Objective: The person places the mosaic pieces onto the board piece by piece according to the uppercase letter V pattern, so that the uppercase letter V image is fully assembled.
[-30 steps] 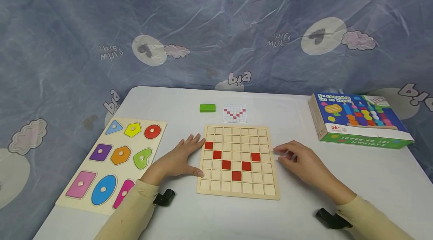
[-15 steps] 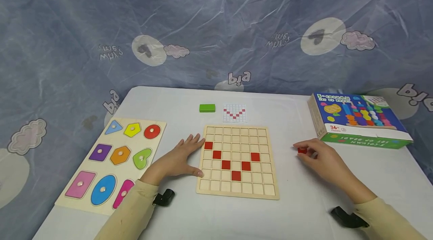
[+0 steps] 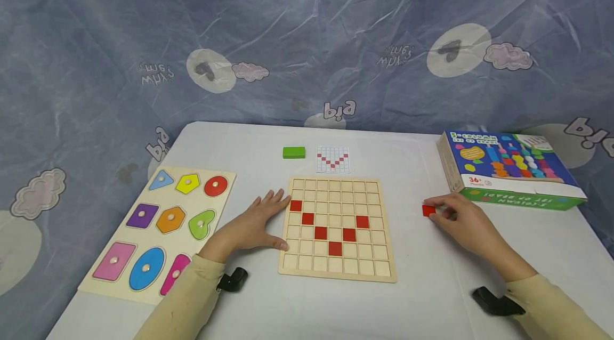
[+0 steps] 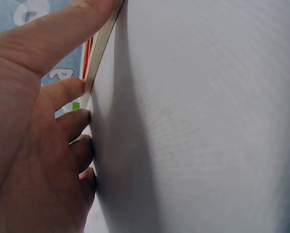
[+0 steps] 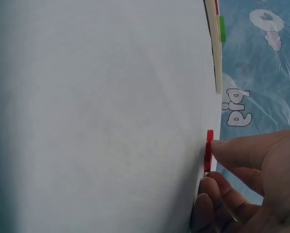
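A square wooden grid board [image 3: 307, 264] lies on the white table, with several red square tiles [image 3: 335, 248] set in a V shape in its cells. My left hand [image 3: 251, 224] rests at the board's left edge, fingers and thumb spread and touching it. To the right of the board, my right hand [image 3: 472, 225] pinches a loose red tile [image 3: 428, 211] at the tabletop between thumb and forefinger. In the right wrist view the thumb meets this red tile [image 5: 209, 151] low over the cloth; the other fingers are bent behind it. Beyond the board lies a small pattern card [image 3: 333, 160] with a red V.
A green block [image 3: 294, 153] sits left of the card. A wooden shape puzzle [image 3: 218, 216] with coloured knobbed pieces lies at the left, partly under the left forearm. At the back right stands a blue and green toy box [image 3: 508, 167]. A patterned cloth [image 3: 307, 36] hangs behind the table.
My right hand has moved away from the board's right edge, out to the right, and a red tile now shows at its fingertips. The left hand has stayed at the board.
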### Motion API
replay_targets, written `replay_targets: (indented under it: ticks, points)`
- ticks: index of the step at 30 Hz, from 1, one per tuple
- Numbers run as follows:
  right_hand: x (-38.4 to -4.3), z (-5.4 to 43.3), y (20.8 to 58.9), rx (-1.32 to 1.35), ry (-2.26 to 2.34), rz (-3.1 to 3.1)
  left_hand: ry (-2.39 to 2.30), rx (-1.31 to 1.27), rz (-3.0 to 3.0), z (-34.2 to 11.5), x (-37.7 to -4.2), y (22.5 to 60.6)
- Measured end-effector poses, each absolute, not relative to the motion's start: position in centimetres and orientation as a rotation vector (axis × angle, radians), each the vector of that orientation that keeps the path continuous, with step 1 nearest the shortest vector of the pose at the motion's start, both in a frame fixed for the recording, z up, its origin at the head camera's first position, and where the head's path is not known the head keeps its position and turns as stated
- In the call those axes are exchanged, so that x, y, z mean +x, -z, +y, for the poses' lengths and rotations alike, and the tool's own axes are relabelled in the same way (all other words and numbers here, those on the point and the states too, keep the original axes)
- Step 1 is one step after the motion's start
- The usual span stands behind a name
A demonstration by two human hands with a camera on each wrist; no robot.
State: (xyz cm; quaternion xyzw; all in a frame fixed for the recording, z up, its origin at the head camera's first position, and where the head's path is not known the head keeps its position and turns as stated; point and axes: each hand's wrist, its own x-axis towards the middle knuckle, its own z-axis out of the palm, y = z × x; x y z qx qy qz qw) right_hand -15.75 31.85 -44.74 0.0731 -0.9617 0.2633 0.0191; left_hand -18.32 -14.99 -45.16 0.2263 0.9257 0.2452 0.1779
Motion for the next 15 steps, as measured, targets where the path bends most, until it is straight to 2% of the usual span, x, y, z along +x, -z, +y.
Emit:
replay_targets:
  ticks: [15]
  points:
    - [-16.0, 31.74, 44.86, 0.241, -0.781, -3.004, -0.699, 0.647, 2.622, -15.13, -18.32, 45.41]
